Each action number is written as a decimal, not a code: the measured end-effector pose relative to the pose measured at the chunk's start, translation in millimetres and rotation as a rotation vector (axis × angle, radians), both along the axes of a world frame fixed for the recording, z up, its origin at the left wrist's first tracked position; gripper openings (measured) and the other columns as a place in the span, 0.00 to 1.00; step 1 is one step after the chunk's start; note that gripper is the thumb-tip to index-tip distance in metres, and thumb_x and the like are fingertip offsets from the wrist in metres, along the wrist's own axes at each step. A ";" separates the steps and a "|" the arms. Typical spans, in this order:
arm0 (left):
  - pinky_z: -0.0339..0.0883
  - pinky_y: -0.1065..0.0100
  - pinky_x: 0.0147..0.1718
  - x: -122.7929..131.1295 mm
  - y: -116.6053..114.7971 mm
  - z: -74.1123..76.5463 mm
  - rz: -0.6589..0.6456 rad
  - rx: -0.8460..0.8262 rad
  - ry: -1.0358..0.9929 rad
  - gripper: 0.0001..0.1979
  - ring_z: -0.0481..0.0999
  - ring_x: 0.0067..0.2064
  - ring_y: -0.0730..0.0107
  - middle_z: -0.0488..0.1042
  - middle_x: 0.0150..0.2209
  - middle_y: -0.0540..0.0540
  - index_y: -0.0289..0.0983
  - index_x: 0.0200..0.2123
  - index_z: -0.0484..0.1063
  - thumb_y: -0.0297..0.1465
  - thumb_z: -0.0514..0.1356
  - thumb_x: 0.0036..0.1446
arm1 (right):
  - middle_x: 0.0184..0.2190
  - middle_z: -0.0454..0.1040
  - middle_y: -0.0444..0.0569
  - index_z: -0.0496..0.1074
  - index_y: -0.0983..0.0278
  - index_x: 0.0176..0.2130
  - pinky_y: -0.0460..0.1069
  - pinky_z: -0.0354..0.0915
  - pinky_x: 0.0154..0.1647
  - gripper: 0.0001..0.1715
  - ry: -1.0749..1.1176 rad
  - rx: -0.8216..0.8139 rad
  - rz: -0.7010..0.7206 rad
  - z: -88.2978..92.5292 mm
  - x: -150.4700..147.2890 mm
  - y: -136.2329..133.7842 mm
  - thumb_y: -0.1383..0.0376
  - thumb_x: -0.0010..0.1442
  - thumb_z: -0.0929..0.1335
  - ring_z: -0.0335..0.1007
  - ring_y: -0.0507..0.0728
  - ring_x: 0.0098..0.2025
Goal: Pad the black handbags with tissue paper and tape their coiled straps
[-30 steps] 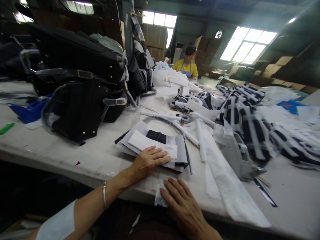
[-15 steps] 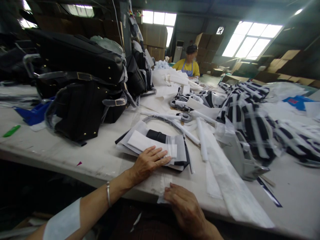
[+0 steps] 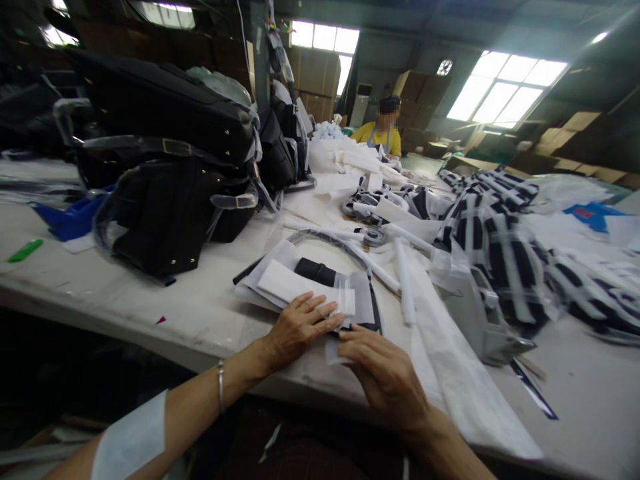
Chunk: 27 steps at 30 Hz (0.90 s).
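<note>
A black bag (image 3: 316, 270) lies flat on the table in front of me, partly covered with thin white wrapping sheets and with its strap looped behind it. Across it rests a folded white strip of padding (image 3: 285, 283). My left hand (image 3: 300, 328) is laid flat over the padding's near edge, fingers stretched out. A length of clear tape (image 3: 345, 288) crosses the right end of the padding and runs toward me. Its loose near end is pinched in my right hand (image 3: 383, 370), close beside the left fingertips at the bag's front edge.
Black bags (image 3: 155, 213) are piled at left, near a blue object (image 3: 75, 217) and a green cutter-like tool (image 3: 25, 251). At right stand a grey dispenser-like holder (image 3: 483, 317) and wrapped black-and-white pieces (image 3: 515, 267). White sheets (image 3: 450, 373) overhang the table edge. A person (image 3: 383, 133) sits opposite.
My right hand has moved up and away from me, bringing the tape's loose end from the table edge to the bag's front edge. My left hand stays pressed on the padding.
</note>
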<state>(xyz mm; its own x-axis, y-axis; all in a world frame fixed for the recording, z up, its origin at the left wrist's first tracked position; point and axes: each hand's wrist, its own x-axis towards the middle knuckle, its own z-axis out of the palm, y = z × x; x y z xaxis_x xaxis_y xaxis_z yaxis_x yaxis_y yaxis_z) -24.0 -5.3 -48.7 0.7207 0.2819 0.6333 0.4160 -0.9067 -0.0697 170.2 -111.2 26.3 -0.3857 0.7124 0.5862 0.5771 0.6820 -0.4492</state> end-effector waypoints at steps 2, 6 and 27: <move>0.63 0.54 0.60 1.0 -1.8 -1.1 0.015 -0.014 -0.029 0.16 0.71 0.58 0.61 0.73 0.57 0.45 0.42 0.56 0.69 0.29 0.53 0.68 | 0.43 0.79 0.50 0.73 0.60 0.41 0.52 0.67 0.58 0.10 -0.019 -0.007 -0.017 7.3 0.2 17.2 0.71 0.66 0.64 0.76 0.56 0.48; 0.61 0.54 0.61 0.0 -5.1 4.6 -0.009 -0.146 -0.091 0.12 0.72 0.58 0.61 0.75 0.55 0.46 0.39 0.48 0.73 0.26 0.54 0.64 | 0.31 0.78 0.46 0.71 0.61 0.39 0.44 0.69 0.35 0.10 -0.051 -0.137 -0.164 2.3 -0.7 41.3 0.68 0.69 0.61 0.76 0.52 0.32; 0.69 0.55 0.50 44.7 -14.0 23.8 0.350 -0.346 -0.354 0.08 0.75 0.34 0.66 0.73 0.28 0.48 0.38 0.28 0.66 0.26 0.56 0.61 | 0.24 0.70 0.43 0.68 0.61 0.24 0.47 0.59 0.32 0.17 -0.109 -0.439 -0.390 -14.7 20.5 91.4 0.62 0.64 0.66 0.67 0.53 0.28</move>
